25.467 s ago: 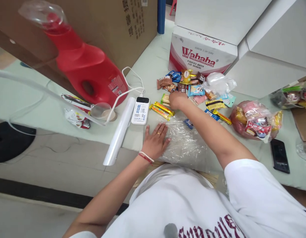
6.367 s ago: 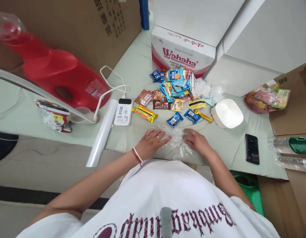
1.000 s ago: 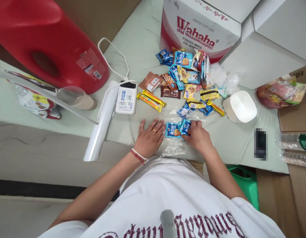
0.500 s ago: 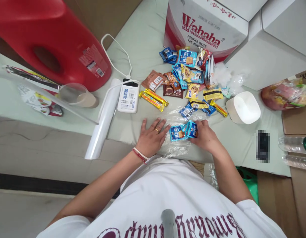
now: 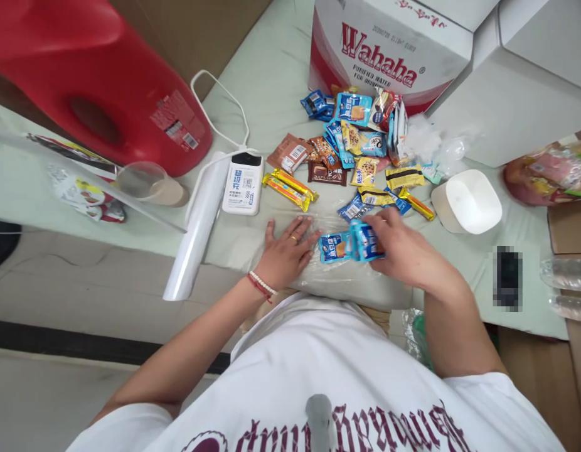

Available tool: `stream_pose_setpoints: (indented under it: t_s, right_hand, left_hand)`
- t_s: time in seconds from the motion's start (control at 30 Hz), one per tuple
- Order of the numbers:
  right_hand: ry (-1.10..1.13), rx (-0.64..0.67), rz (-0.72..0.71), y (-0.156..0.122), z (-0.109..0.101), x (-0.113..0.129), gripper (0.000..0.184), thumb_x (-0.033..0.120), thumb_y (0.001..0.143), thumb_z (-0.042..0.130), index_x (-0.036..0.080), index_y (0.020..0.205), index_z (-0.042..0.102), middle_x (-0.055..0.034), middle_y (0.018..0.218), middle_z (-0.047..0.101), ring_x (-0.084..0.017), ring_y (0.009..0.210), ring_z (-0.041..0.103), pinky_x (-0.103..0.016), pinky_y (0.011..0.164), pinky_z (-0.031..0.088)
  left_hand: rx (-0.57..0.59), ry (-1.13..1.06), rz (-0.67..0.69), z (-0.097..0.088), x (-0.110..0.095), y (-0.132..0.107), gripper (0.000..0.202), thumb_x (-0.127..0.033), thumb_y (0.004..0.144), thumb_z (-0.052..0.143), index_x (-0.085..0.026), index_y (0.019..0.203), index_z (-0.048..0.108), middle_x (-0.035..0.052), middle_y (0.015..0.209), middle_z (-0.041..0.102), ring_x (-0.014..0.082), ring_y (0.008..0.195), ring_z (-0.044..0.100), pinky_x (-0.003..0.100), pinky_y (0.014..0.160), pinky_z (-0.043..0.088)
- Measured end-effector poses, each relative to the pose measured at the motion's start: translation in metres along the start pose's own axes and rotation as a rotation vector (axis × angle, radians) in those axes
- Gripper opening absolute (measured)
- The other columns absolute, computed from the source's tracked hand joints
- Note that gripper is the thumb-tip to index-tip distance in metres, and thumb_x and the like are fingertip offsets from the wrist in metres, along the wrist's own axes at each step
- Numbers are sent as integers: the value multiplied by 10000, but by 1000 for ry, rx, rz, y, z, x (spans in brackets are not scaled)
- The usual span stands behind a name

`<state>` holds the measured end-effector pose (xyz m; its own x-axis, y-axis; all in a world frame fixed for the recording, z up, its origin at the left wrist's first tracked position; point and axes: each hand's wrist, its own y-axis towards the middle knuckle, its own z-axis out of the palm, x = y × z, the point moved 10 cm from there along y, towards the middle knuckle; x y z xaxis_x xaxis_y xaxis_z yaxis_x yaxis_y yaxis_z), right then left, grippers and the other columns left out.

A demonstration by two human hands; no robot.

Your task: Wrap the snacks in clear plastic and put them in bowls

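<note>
Near the centre of the frame, a blue packet [image 5: 368, 242] is gripped between the thumb and fingers of the right hand [image 5: 406, 248]; whether more than one is pinched there cannot be told. Just left of it, another packet [image 5: 333, 247] is laid on the clear plastic [image 5: 330, 275]. The left hand [image 5: 287, 256] is pressed flat at centre-left, its fingers spread and nothing grasped. Wrapped snacks [image 5: 366, 143] are heaped at upper centre, before the box [image 5: 389, 53]. The bowl [image 5: 447, 204] is seen at right, the power bank [image 5: 243, 186] left of centre.
</note>
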<state>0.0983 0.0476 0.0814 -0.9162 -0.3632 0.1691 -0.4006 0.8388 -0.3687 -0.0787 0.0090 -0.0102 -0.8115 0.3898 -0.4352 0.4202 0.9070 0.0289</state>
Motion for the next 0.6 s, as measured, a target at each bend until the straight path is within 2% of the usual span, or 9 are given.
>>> stream_pose_setpoints:
  t_s: [0.1,0.17,0.23,0.33,0.43,0.5,0.6]
  right_hand:
    - [-15,101,-75,20,27,28,655,212,787,744,223,1405,527,-151,1355,527,-296,1059,653,-323,744,495]
    - [-26,134,-87,33,45,37,637,261,806,784,203,1393,543,-163,1335,549,-317,1110,647,-331,766,507]
    - [-6,132,-91,41,57,39,684,317,805,828,195,1411,536,-161,1326,570,-328,1152,637,-346,803,521]
    - [78,102,-85,39,64,34,756,377,785,869,208,1435,522,-155,1414,543,-321,1202,624,-356,849,530]
    - [182,45,-97,34,54,23,795,413,766,883,224,1447,518,-147,1464,515,-310,1195,631,-371,892,535]
    - [236,-52,-108,38,34,11,791,437,768,873,217,1444,526,-142,1395,561,-317,1183,632,-398,945,528]
    - [252,-238,-59,61,-3,-21,805,472,753,868,182,1432,548,-153,1311,589,-365,1219,598,-474,1042,488]
  left_hand:
    - [-37,6,-5,-4,3,-8,510,-313,1024,471,-284,1532,506,144,1689,359,331,1575,327,736,1237,123]
    - [-80,12,-4,-7,5,-17,488,-302,1018,482,-259,1501,541,153,1673,391,330,1578,322,701,1246,168]
    - [-145,19,7,-11,7,-27,460,-283,1008,502,-253,1461,576,154,1655,424,321,1577,327,661,1255,205]
    - [-267,44,44,-20,3,-42,471,-239,971,567,-259,1442,586,153,1643,444,314,1594,288,620,1267,225]
    - [-323,91,109,-27,-9,-51,571,-138,927,588,-329,1464,558,96,1604,513,299,1603,269,631,1294,123]
    - [-319,93,177,-29,-18,-53,630,-78,901,568,-362,1463,549,55,1541,590,280,1577,336,621,1304,72]
    - [-260,2,283,-27,-25,-53,659,-49,868,539,-331,1463,538,52,1418,693,257,1482,495,581,1310,105]
